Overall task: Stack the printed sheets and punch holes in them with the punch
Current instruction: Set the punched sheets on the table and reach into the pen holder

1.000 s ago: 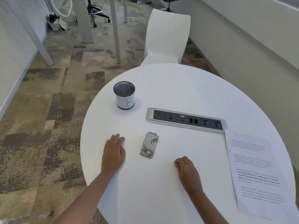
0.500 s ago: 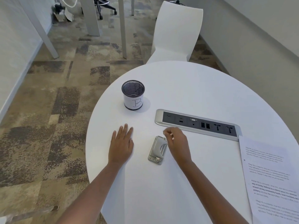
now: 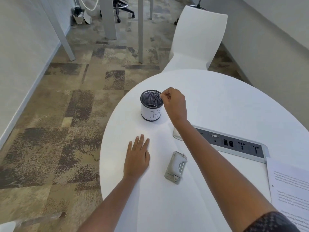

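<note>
A small grey metal hole punch [image 3: 175,167] lies on the round white table [image 3: 217,101] between my forearms. The printed sheets [image 3: 291,195] lie flat at the table's right edge, partly cut off by the frame. My left hand [image 3: 137,158] rests palm down with its fingers spread, just left of the punch. My right hand [image 3: 174,102] reaches across to the rim of a black mesh cup [image 3: 150,113] labelled "B". Its thumb and finger are pinched together over the opening. I cannot make out whether anything tiny sits between them.
A grey power and socket strip [image 3: 234,143] is set into the table behind the punch, under my right forearm. A white chair [image 3: 197,39] stands at the far side. Carpeted floor and desk legs lie to the left.
My right hand moved from the table's near side to the punch's top end, then on to the mesh cup's rim with pinched fingers. My left hand stayed flat. The view shifted left.
</note>
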The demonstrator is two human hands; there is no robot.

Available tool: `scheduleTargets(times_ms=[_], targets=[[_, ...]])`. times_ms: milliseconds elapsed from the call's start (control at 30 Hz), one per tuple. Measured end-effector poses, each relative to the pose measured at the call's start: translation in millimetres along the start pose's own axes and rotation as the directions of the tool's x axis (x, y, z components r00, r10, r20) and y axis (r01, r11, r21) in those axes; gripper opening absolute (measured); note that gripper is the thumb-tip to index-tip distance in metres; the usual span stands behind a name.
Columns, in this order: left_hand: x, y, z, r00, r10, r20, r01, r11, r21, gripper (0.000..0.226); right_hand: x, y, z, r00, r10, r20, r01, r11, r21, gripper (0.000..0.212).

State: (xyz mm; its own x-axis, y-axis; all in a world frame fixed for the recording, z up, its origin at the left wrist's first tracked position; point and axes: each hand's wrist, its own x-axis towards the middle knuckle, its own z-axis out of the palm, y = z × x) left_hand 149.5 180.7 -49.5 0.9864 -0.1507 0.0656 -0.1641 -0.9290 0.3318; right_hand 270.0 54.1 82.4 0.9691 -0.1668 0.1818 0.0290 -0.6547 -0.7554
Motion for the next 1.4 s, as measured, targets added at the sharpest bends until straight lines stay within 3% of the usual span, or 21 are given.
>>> scheduleTargets(times_ms=[167,567,767,1033,1267,1400], targets=[[0,0,1,1.000,0.007,0.009,-0.007,1.000,0.021,0.045,9,4,4,0.995,0.088,0.045,-0.087,0.996,-0.022,0.020],[0,0,3,1.000,0.003,-0.001,-0.003,1.000,0.013,0.047,-51,51,-24,0.947,0.321,-0.035,-0.304,0.924,0.231,0.018],[-1,0,4,1.000,0.000,0.012,0.000,1.000,0.009,0.053,-132,106,-49,0.893,0.447,-0.051,-0.433,0.884,0.176,0.014],[-2,1,5,1.000,-0.006,0.001,0.006,1.000,-0.025,0.058,-217,154,-84,0.843,0.531,-0.090,-0.536,0.843,-0.042,0.016],[-3,0,8,0.999,-0.017,-0.028,0.015,0.998,-0.060,0.049,-260,161,-97,0.863,0.501,-0.073,-0.506,0.857,-0.097,0.015],[-4,0,9,0.999,-0.021,-0.034,0.018,0.997,-0.072,0.048,-273,155,-97,0.923,0.384,-0.005,-0.378,0.906,-0.187,0.012]])
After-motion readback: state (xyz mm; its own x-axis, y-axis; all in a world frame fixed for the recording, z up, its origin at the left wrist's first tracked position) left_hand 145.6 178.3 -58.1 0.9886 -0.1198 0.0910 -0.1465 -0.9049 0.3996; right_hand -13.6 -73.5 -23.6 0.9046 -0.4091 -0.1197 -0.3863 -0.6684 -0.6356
